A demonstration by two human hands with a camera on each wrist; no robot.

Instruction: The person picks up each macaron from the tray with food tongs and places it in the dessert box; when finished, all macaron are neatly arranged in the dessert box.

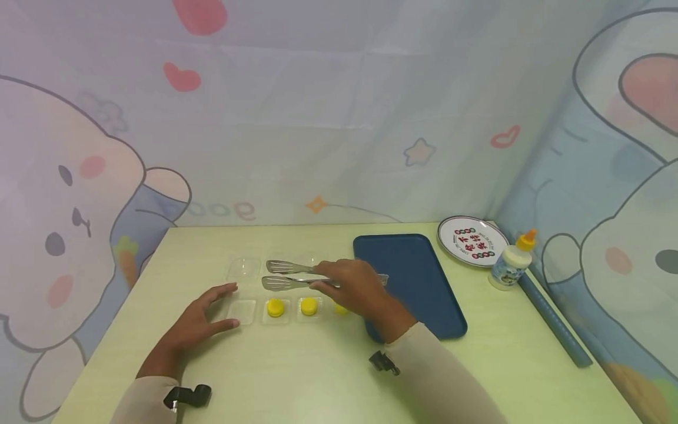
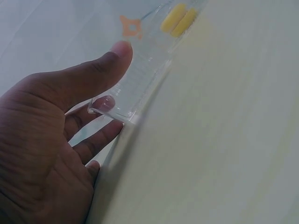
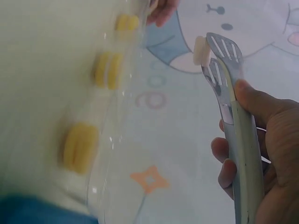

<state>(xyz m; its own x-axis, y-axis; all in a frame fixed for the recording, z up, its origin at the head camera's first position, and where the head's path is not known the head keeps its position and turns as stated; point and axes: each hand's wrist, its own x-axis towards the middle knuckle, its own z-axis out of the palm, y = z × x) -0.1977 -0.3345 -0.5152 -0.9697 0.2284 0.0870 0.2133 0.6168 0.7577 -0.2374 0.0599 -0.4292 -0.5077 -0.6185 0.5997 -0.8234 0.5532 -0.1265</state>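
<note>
My right hand [image 1: 354, 287] grips metal tongs [image 3: 229, 107] with slotted ends, whose tips hover over the clear plastic box [image 1: 242, 312]. At the tips, a short pale piece [image 3: 202, 51] shows in the right wrist view. My left hand [image 1: 196, 321] is spread at the box's left end, thumb in front and fingers behind, with fingertips right at the end wall in the left wrist view. Yellow macarons [image 1: 275, 307] sit in compartments of the front row; the rightmost macaron [image 1: 341, 308] is partly hidden by my right hand. The leftmost front compartment holds nothing.
A dark blue tray [image 1: 418, 282] lies right of the box, partly under my right forearm. Behind it to the right are a printed white plate [image 1: 471, 240] and a glue bottle [image 1: 509, 265] with an orange cap. A blue-grey bar [image 1: 553, 321] lies along the right edge.
</note>
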